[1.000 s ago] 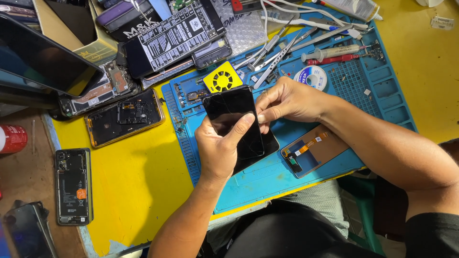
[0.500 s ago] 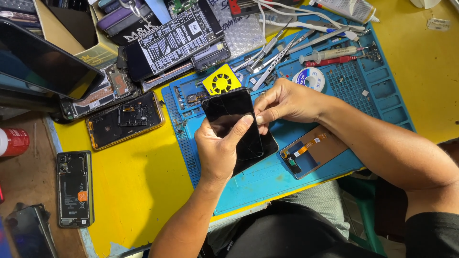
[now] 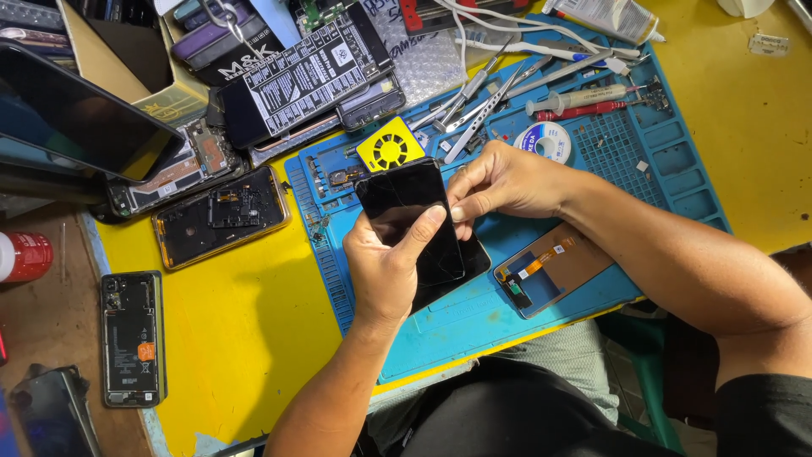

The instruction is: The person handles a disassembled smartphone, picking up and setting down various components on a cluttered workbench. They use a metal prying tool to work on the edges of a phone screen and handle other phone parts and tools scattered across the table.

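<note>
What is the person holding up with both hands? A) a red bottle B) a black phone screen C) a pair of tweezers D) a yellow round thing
B: the left hand grips the black phone screen from below, thumb across its glass, and the right hand pinches its right edge above the blue mat.

Blue repair mat (image 3: 677, 182) on a yellow table (image 3: 245, 330), yellow round-fan gadget (image 3: 391, 149), tweezers (image 3: 474, 110), red-handled tool (image 3: 584, 109), solder reel (image 3: 545, 140), loose display panel (image 3: 554, 269), two opened phone bodies (image 3: 222, 216) (image 3: 131, 337), red can (image 3: 24, 256) at the left edge.
</note>
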